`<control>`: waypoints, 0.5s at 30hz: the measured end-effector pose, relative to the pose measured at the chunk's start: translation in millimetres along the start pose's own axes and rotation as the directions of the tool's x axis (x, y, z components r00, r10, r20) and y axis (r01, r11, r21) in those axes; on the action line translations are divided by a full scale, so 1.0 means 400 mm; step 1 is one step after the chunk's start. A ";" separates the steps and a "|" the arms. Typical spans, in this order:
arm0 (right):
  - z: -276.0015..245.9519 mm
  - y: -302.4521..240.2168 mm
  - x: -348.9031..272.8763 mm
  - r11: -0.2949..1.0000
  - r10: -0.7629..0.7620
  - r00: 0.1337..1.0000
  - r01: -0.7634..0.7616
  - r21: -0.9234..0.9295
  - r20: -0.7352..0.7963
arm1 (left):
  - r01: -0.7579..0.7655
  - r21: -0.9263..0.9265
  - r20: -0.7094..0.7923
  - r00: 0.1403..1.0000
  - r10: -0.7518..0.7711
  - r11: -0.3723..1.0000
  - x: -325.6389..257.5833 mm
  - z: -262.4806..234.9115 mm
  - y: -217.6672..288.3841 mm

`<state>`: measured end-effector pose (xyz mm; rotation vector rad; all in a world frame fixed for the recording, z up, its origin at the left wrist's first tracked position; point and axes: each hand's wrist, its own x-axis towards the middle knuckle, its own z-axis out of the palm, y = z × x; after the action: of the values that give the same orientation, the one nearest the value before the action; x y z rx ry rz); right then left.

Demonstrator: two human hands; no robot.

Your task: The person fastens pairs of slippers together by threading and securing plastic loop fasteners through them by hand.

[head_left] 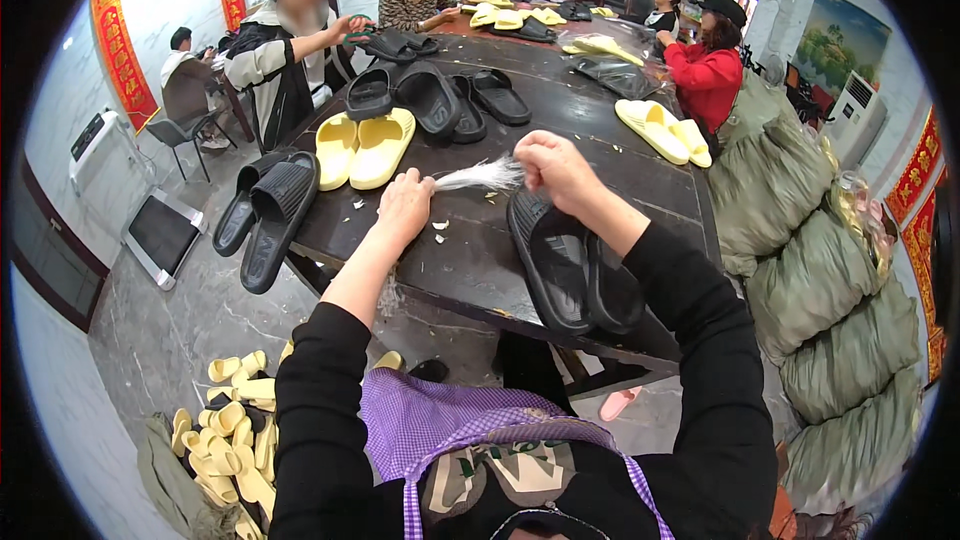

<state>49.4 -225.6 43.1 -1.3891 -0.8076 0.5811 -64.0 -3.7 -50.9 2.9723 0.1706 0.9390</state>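
Note:
My left hand (403, 206) and my right hand (553, 168) hold the two ends of a white fringed bundle of plastic ties (478, 176) above the dark table (470, 260). The left hand pinches the thin end and the right hand grips the frayed end. Just below my right wrist lies a pair of black slide sandals (570, 265) near the table's front edge. Small white scraps (440, 227) lie on the table under the bundle.
A yellow sandal pair (362, 147) and more black sandals (268, 210) lie to the left, some overhanging the edge. Several people sit around the table handling sandals. Green stuffed sacks (830, 290) stack at the right. A pile of yellow sandals (230, 430) lies on the floor lower left.

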 end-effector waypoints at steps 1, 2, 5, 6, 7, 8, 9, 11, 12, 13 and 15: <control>-0.016 -0.004 -0.002 1.000 -0.003 0.998 0.005 0.030 -0.065 | -0.003 0.006 -0.007 1.000 0.003 1.000 -0.001 0.004 -0.006; -0.032 -0.009 -0.003 0.998 -0.004 0.992 0.012 0.060 -0.129 | -0.006 0.012 -0.014 1.000 0.006 1.000 0.000 0.009 -0.011; -0.085 -0.036 -0.009 0.989 -0.047 0.970 0.079 0.122 -0.240 | 0.021 0.038 -0.019 1.000 -0.020 0.999 0.011 0.025 -0.027; -0.100 -0.047 -0.015 0.978 -0.099 0.953 0.146 0.149 -0.287 | 0.034 0.052 -0.023 0.999 -0.033 0.998 0.008 0.029 -0.031; -0.113 -0.056 -0.028 0.979 -0.089 0.954 0.138 0.152 -0.288 | 0.036 0.050 -0.014 0.999 -0.036 0.998 0.003 0.034 -0.033; -0.132 -0.073 -0.040 0.962 -0.075 0.958 0.142 0.231 -0.275 | 0.060 0.057 -0.012 0.998 -0.059 0.997 0.010 0.033 -0.032; -0.148 -0.089 -0.052 0.940 -0.064 0.963 0.147 0.308 -0.264 | 0.082 0.064 -0.011 0.997 -0.082 0.995 0.017 0.032 -0.029; -0.155 -0.112 -0.070 0.912 -0.056 0.967 0.152 0.382 -0.250 | 0.104 0.072 -0.012 0.995 -0.104 0.992 0.020 0.033 -0.034; -0.152 -0.119 -0.089 0.922 -0.047 0.971 0.134 0.364 -0.236 | 0.122 0.049 -0.040 0.992 -0.120 0.991 0.018 0.030 -0.041; -0.149 -0.126 -0.112 0.932 -0.040 0.974 0.117 0.344 -0.224 | 0.137 0.024 -0.070 0.988 -0.135 0.990 0.018 0.027 -0.043; -0.151 -0.133 -0.150 0.942 -0.039 0.974 0.110 0.317 -0.221 | 0.142 -0.007 -0.104 0.984 -0.142 0.990 0.029 0.014 -0.025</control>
<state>54.4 -316.0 86.6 -1.0868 -0.5588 0.4738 -52.1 7.8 -49.4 2.8664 0.3786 1.0758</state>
